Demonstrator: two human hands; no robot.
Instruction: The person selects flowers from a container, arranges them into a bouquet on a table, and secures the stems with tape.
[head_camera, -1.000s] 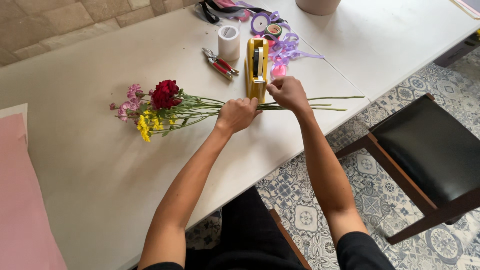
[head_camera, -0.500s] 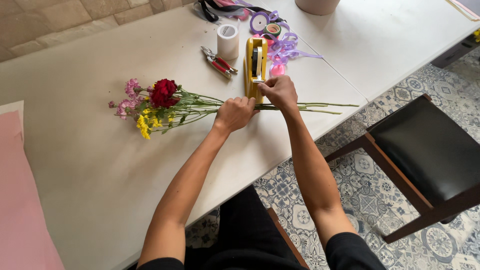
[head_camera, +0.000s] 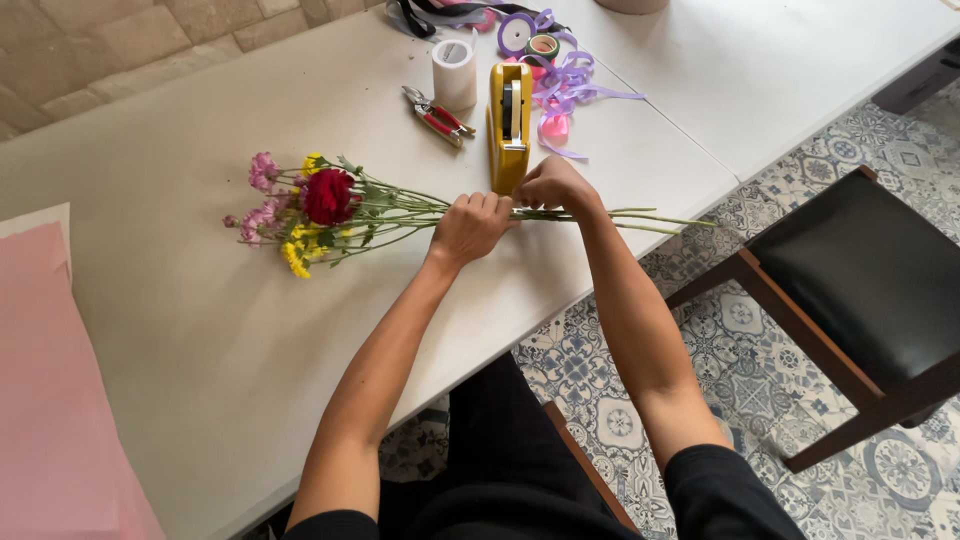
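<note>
In the head view, the left hand (head_camera: 470, 226) is closing in a fist around the stems of a bunch of flowers (head_camera: 330, 208) that is lying flat on the white table (head_camera: 200, 330). The blooms, a dark red one among pink and yellow ones, are pointing toward nine o'clock, and the green stems (head_camera: 640, 217) are running out past the table edge toward three o'clock. The right hand (head_camera: 556, 186) is sitting just beside the left, at its three o'clock, fingers curled narrow and pinching down on the same stems; whether it is also holding a strip of tape cannot be told.

At twelve o'clock from the right hand, touching or nearly touching it, a yellow tape dispenser (head_camera: 510, 122) is standing on the table. At eleven o'clock from the dispenser, red-handled pruning shears (head_camera: 438, 116) are lying near a white roll of tape (head_camera: 454, 72). At one o'clock, a tangle of purple ribbon (head_camera: 570, 80) is spreading beside small ribbon spools (head_camera: 528, 38).

A pink sheet of paper (head_camera: 50, 400) is lying at the table's far eight o'clock side. At four o'clock, off the table, a wooden chair with a black seat (head_camera: 860, 280) is standing on the patterned tile floor (head_camera: 620, 410).
</note>
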